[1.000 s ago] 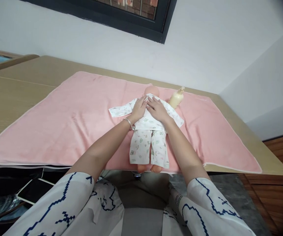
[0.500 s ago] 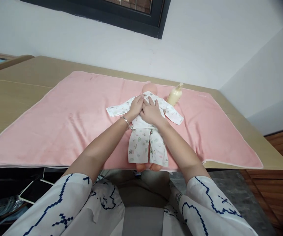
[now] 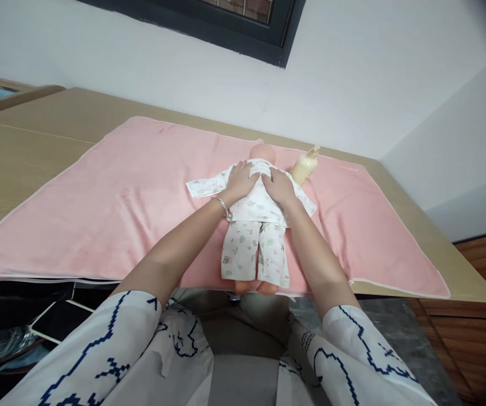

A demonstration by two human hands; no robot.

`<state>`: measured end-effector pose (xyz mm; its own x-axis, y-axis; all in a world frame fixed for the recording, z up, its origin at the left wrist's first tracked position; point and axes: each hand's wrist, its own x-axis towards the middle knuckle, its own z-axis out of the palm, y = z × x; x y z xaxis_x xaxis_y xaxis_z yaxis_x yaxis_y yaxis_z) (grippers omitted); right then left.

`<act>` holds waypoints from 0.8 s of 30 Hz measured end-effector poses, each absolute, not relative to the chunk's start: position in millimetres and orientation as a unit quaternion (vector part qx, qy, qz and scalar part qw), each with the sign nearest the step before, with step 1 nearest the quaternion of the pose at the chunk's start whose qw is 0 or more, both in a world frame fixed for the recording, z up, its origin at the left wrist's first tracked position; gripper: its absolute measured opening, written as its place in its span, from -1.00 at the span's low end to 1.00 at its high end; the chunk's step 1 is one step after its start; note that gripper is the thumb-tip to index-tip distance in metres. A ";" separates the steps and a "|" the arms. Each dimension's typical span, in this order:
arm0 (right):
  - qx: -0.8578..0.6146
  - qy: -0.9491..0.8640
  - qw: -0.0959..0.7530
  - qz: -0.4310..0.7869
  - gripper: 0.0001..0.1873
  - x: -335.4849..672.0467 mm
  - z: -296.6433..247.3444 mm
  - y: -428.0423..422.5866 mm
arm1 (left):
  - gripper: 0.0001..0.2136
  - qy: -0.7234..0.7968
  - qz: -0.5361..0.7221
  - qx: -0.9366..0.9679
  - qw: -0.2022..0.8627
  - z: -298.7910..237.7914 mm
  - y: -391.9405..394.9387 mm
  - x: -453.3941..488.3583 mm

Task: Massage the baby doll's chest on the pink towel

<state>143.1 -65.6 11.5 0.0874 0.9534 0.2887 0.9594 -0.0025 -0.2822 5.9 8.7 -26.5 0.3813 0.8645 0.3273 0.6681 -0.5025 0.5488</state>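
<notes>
A baby doll (image 3: 256, 200) in a white printed top and trousers lies on a pink blanket (image 3: 158, 169), its head away from me and its feet at the near table edge. The back of the head shows and no face is visible. My left hand (image 3: 242, 180) rests open on the left of the doll's upper back, fingers together and pointing away. Opposite it, my right hand (image 3: 279, 185) lies open on the right side of the upper back. A strip of the top shows between the two hands. The doll's sleeves spread out to both sides.
A pale yellow pump bottle (image 3: 305, 166) stands on the blanket just right of the doll's shoulder. Under the blanket is a wooden table (image 3: 35, 135) against a white wall. At lower left are a phone-like dark panel (image 3: 61, 320) and clear plastic (image 3: 1, 344).
My hands have drawn apart from the middle of the doll's back, left hand to the left and right hand to the right. The view has tilted slightly.
</notes>
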 end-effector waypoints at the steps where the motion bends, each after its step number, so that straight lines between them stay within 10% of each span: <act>1: -0.718 -0.671 0.188 -0.015 -0.49 136.9 15.7 -69.0 | -0.52 0.458 0.295 0.824 0.155 -25.5 11.2 4.7; 24: -0.731 -0.667 0.145 -0.014 -0.60 122.9 32.1 -76.6 | -0.59 0.404 0.316 0.848 0.135 -19.7 0.9 0.8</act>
<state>122.9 -76.6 32.1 0.1107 0.9705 0.2142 0.9789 -0.0692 -0.1923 0.8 0.9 -19.7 0.4735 0.7710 0.4260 0.5998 -0.6363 0.4851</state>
